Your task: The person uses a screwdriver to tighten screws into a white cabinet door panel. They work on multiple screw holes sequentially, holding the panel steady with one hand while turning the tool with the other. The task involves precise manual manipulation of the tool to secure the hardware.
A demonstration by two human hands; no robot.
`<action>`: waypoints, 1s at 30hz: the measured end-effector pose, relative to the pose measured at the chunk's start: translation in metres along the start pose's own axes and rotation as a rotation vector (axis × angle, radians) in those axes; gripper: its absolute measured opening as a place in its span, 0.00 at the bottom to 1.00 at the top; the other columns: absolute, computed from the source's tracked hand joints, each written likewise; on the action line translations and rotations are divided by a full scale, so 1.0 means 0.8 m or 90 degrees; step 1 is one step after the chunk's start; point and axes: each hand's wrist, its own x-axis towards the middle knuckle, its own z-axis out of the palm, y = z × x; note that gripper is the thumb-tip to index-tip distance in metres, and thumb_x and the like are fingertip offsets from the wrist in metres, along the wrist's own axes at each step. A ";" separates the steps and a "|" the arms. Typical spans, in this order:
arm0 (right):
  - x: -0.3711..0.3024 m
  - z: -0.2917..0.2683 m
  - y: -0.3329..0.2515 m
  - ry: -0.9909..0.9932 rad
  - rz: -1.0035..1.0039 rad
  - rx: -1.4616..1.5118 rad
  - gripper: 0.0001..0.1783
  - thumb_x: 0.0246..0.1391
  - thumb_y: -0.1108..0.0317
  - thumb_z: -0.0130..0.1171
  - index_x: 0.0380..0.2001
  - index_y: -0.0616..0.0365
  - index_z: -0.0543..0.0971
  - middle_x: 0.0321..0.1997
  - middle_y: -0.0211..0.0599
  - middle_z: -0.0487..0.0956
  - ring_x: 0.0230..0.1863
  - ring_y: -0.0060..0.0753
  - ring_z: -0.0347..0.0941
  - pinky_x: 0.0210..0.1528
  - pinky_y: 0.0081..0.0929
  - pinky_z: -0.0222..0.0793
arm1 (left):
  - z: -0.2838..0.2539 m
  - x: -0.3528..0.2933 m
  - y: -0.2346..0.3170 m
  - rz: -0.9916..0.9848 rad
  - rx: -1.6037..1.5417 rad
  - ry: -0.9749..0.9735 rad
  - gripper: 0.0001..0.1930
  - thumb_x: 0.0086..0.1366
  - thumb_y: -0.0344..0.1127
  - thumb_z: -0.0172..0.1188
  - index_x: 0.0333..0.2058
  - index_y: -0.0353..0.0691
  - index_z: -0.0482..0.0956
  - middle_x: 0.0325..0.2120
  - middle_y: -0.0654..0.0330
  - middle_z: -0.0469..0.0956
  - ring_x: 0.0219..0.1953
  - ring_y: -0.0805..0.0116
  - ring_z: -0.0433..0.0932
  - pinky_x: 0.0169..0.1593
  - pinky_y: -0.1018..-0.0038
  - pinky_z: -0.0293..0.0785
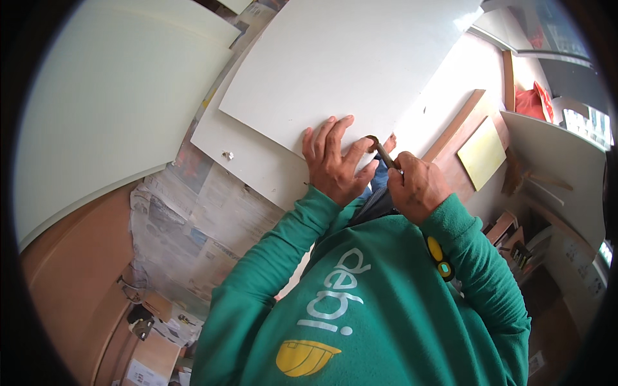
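My left hand (336,161) lies on the white panel (335,64) near its close corner, fingers spread and palm down. Beside its fingertips is a small round, brown-edged hole (371,144) in the panel. In my right hand (420,186), closed fingers grip a slim dark metal tool (385,154) whose exact kind I cannot make out. Its tip reaches the hole's edge, and my fist hides the handle end. A second white panel (241,164) lies under the first and sticks out on the left.
Newspaper sheets (222,215) cover the surface below the panels. A large pale panel (122,96) stands at the left, above a brown board (84,264). At the right are a yellowish square piece (483,153) and a red bag (533,104). A yellow-and-black object (439,258) shows by my right forearm.
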 end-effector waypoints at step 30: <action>0.053 0.013 0.025 -0.296 -0.118 -0.068 0.17 0.69 0.67 0.46 0.35 0.70 0.79 0.22 0.48 0.82 0.16 0.40 0.81 0.21 0.39 0.81 | 0.006 0.003 0.002 -0.098 -0.058 -0.038 0.09 0.63 0.48 0.63 0.41 0.60 0.86 0.62 0.67 0.76 0.75 0.57 0.63 0.76 0.34 0.47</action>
